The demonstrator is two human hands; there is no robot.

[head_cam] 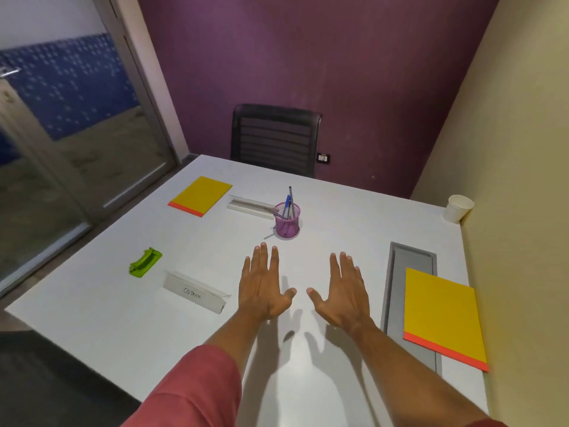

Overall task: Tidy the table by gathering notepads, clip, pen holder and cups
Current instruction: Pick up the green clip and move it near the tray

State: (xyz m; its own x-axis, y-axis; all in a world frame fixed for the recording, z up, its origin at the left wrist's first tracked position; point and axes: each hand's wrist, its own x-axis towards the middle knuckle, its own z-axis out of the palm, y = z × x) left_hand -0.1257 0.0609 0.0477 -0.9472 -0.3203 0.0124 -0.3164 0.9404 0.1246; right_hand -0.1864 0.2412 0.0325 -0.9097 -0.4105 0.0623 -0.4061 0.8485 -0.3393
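White table (338,211): both hands are held flat above its centre, palms down, fingers spread, nothing gripped.

- Left hand (264,288): empty, open, red sleeve (197,386) behind it.
- Right hand (345,291): empty, open.
- Pink mesh pen holder (287,221): upright at 12 o'clock from the hands, pens inside.
- Yellow notepad (201,195): laid flat at 11 o'clock.
- Second yellow notepad (443,315): at 3 o'clock, partly over a grey panel (409,260).
- Green clip (144,262): at 9 o'clock.
- Paper cup (457,208): at 2 o'clock, against the wall.
- Name card (195,292): just left of the left hand, marked "OSTRICH".
- Second card (249,206): beside the pen holder.
- Black chair (274,138): beyond the far edge.
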